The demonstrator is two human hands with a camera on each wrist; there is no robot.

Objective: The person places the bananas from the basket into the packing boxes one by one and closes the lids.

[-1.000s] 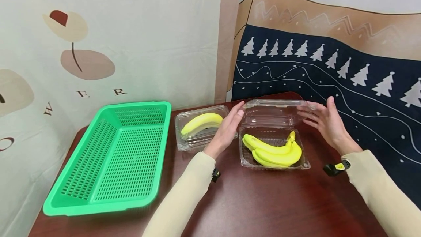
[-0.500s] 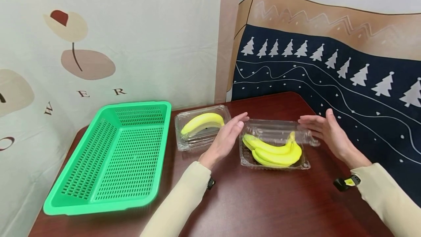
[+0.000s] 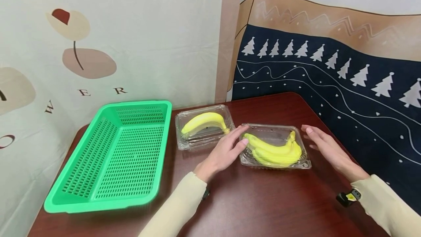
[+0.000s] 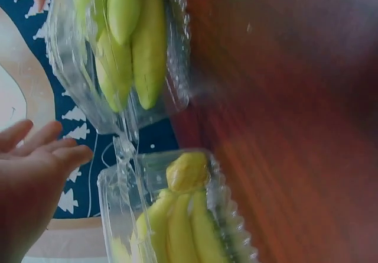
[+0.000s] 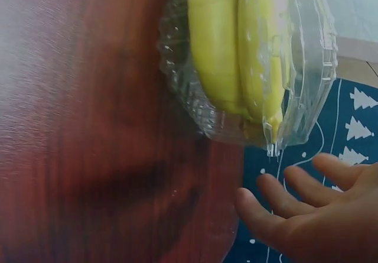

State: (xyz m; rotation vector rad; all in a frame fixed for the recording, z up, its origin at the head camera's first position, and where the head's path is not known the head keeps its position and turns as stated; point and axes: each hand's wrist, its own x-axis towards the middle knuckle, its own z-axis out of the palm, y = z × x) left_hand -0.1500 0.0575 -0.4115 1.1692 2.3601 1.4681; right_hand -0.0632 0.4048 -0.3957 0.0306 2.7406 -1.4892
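Note:
A bunch of yellow bananas lies in a clear plastic clamshell box on the table, its lid lying down over the fruit. At the box's left end, my left hand holds its fingers extended, fingertips overlapping the lid's back left corner in the head view. My right hand hovers just off the right end, fingers spread and holding nothing. The right wrist view shows those fingers apart from the box's edge. In the left wrist view, the left hand's fingers are extended with nothing between them.
Left of this box sits a second clear clamshell with a banana inside. A green perforated plastic basket stands further left. Patterned cloth hangs behind the dark reddish table.
The raised clear lid has swung down toward me and now covers the bananas. Both hands have come nearer and lower with it, and the right has moved off the lid.

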